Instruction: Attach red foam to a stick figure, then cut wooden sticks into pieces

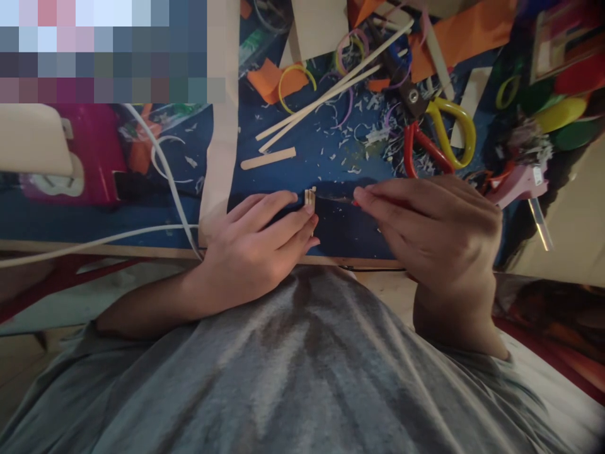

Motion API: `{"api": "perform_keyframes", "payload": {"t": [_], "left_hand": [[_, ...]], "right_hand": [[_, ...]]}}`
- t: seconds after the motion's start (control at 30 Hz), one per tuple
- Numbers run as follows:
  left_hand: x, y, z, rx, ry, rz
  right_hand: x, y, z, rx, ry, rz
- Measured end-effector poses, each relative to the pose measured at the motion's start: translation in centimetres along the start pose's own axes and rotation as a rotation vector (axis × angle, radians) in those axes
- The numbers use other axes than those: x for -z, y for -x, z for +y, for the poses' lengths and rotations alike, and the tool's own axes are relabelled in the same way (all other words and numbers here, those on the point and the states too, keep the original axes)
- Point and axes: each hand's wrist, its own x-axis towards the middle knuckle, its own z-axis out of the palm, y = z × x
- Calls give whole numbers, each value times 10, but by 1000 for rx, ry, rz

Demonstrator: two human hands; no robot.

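Under the fingers of my left hand (265, 243), a small block of short wooden stick pieces (309, 197) is held near the table's front edge. Its lower part is hidden by those fingers. My right hand (435, 221) pinches a thin tool with a red handle (358, 203). The tool's slender dark shaft points left, its tip close to the top of the wooden block; I cannot tell whether they touch, nor the tool's exact kind. A cut craft stick (268, 158) lies just beyond my left hand.
Beyond my hands lie long thin sticks (331, 91), scissors with red and yellow handles (420, 120), orange paper scraps (269, 81) and shavings. A pink glue gun (524, 173) sits at right. White cables (161, 157) cross at left beside a magenta box (97, 148).
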Motion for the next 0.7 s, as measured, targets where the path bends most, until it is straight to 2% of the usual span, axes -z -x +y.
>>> {"api": "perform_keyframes", "payload": {"t": [0.43,0.7], "left_hand": [[-1,-1,-6,-6,5,20],[-2,3,-7,6,22,-18]], "right_hand": [[3,3,10,30,-37,-48],[3,1,10,-4,-32,-84]]}}
